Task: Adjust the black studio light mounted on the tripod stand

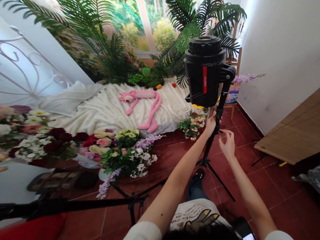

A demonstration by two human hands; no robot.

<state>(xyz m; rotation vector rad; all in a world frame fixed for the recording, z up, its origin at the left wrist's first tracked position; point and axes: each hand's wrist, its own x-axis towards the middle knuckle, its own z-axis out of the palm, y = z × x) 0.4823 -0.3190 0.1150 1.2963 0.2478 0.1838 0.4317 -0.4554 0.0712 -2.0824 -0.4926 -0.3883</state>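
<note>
A black studio light (203, 72) with a red label stands upright on a black light stand (209, 147). My left hand (211, 125) is wrapped around the stand's pole, below the light. Just right of the pole is my right hand (228, 144), its thumb and forefinger bent and apart, close to the pole. Nothing shows clearly between those fingertips, and I cannot tell whether they touch a small part of the stand. The stand's legs are spread on the red tiled floor (238, 166).
A pink plush toy (145, 95) lies on a white furry cover (106, 101). Artificial flowers (127, 151) stand at left, palm leaves (184, 18) behind. Another black stand (129, 201) crosses the lower left. A brown board (302, 122) leans at right.
</note>
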